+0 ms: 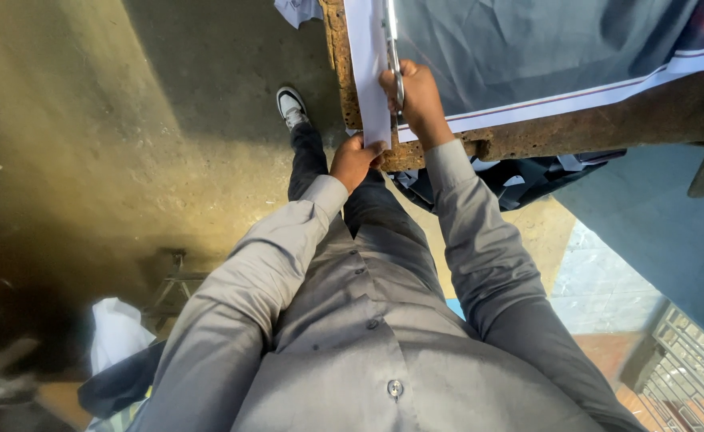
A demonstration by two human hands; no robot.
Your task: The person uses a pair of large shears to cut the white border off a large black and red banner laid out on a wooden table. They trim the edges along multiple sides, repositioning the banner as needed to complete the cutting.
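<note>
The right hand (417, 96), near the top middle of the frame, has its grip closed around the handles of a pair of scissors (394, 56); the thin metal blades point up and away, along the edge of a white strip of cloth (366, 64). The left hand (354, 160), just below and a bit to the left, pinches the near end of that white strip with fingers and thumb shut on it; this seems to pull the strip tight so the blades can run straight along it.

The white strip lies along the left edge of the table (576, 128), which looks old, brown and rough; its end hangs over the near corner where the left hand holds it. Beside the strip, a big sheet of dark grey cloth (528, 48) is spread flat over the table top, with a white band and a thin red line along its near edge; it lies flat, likely so it can be cut neatly.

Under the table, in the middle of the frame, a heap of dark cloth (520, 180) sits; the person wears a grey shirt (352, 336) and dark trousers, and one shoe (291, 105) stands on the bare floor (88, 120) at upper left.
</note>
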